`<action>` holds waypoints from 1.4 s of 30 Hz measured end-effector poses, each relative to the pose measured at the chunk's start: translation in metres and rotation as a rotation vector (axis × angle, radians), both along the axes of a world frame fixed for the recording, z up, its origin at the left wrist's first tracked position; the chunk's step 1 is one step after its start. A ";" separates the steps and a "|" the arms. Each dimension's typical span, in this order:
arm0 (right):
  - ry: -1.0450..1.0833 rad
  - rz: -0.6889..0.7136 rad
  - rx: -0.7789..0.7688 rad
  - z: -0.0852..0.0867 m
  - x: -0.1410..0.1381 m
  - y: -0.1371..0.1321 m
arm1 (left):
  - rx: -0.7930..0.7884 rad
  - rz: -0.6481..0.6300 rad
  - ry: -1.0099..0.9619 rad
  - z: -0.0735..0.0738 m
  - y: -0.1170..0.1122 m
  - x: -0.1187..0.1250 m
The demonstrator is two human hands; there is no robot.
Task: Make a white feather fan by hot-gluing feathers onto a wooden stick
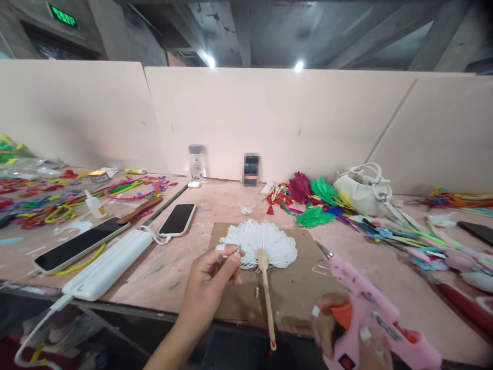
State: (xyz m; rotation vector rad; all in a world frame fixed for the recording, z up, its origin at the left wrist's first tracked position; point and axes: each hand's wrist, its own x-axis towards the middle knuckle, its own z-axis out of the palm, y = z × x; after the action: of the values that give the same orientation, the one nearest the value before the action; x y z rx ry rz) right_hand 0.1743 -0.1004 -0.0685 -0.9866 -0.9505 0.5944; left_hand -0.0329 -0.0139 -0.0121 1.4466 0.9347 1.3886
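My left hand (211,275) pinches a tiny greenish object (239,250) between thumb and forefinger; it is too small to name. That hand hovers by the left edge of a white feather fan (279,244), which lies on a brown cardboard sheet (296,293). The fan's pale wooden handle (267,303) points towards me and has a red cord at its end. On the right, my right hand (331,326) grips a pink hot glue gun (375,293), fingers around its handle near the orange trigger. The gun's metal nozzle points up and left, apart from the fan.
A small clear cup (247,207) stands behind the fan. Phones (177,220) and a white power strip (110,264) lie on the left. Coloured feathers (318,216), pipe cleaners and a white handbag (358,192) are on the right. A lidded bottle (196,163) stands against the partition.
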 end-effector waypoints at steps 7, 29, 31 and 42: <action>0.100 -0.166 0.019 0.014 0.029 0.009 | 0.411 -0.053 0.495 0.064 0.031 0.004; -0.037 -0.195 -0.136 0.012 0.033 0.007 | 0.766 -0.203 1.322 0.016 0.099 0.058; -0.046 -0.193 -0.154 0.013 0.032 0.006 | 0.779 -0.212 1.333 0.014 0.100 0.058; -0.061 -0.204 -0.176 0.016 0.030 0.004 | 0.791 -0.234 1.359 0.007 0.101 0.058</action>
State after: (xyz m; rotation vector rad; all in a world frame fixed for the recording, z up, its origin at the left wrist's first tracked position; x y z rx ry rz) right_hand 0.2044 -0.0962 -0.0528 -1.2488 -0.8487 0.4843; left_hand 0.0254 0.0866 -0.0054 3.1169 0.9087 0.4046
